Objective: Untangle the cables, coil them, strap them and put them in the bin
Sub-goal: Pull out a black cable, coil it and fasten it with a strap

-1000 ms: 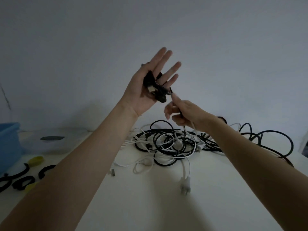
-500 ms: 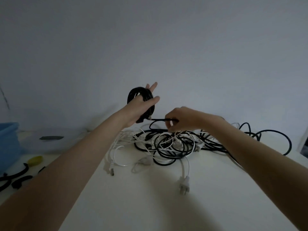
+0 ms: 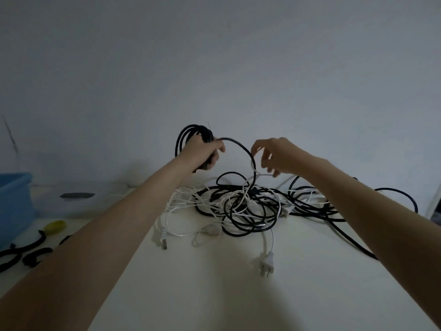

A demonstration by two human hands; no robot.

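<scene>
white table (image 3: 214,295): tangled pile of black and white cables (image 3: 241,204) at centre; white plug (image 3: 267,265) nearer; black straps (image 3: 28,254), yellow item (image 3: 55,226), blue bin (image 3: 13,204) at left.

A tangle of cables (image 3: 241,204) lies mid-worktop (image 3: 214,295), toward the back wall. A plug (image 3: 266,263) trails out in front of it. At the far left stands a bin (image 3: 13,204), with loose straps (image 3: 26,252) on the worktop before it. Both hands are raised above the tangle
</scene>
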